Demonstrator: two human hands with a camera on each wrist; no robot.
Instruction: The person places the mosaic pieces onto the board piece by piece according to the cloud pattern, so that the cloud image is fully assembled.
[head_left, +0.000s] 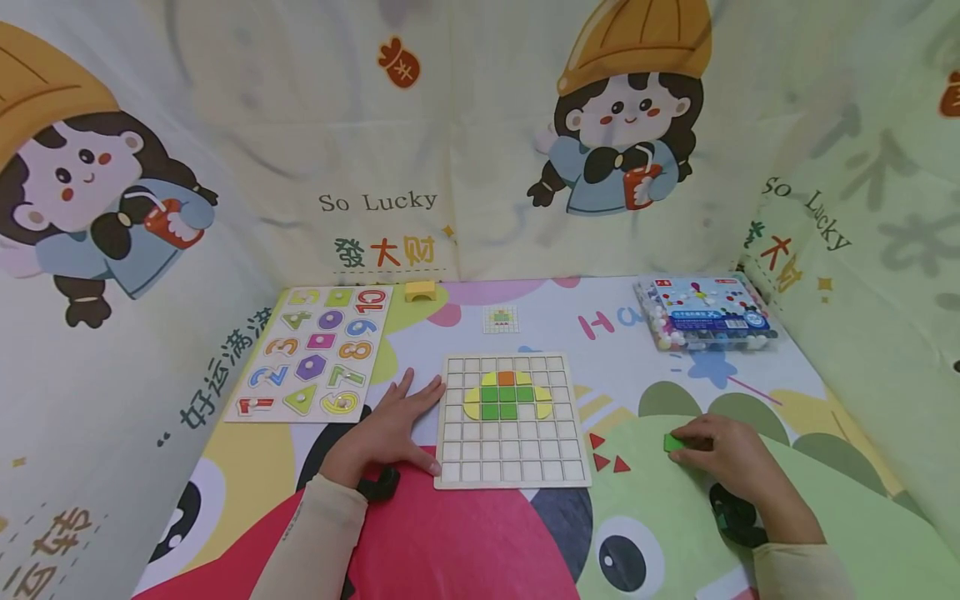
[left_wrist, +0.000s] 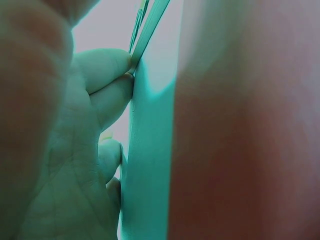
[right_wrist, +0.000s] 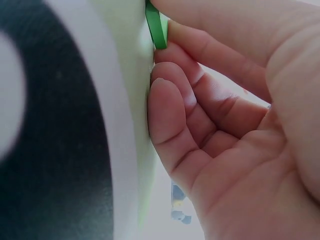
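Note:
A square wooden grid board (head_left: 510,450) lies in the middle of the head view. On it sit several green square tiles (head_left: 490,410), an orange square (head_left: 506,378) and yellow curved pieces (head_left: 472,404) at the sides. My left hand (head_left: 384,429) spreads its fingers along the board's left edge, fingertips and thumb touching it; the left wrist view shows fingertips against the board's side (left_wrist: 150,150). Well to the right of the board, my right hand (head_left: 723,454) pinches a green square tile (head_left: 671,443) between thumb and fingers, close over the tablecloth. In the right wrist view this tile (right_wrist: 158,30) stands tilted.
Three small red triangles (head_left: 602,462) lie beside the board's right edge. Behind the board is a small pattern card (head_left: 501,320). A number puzzle board (head_left: 307,354) lies at left, a yellow block (head_left: 420,291) behind it. At back right sits a clear box of beads (head_left: 708,317).

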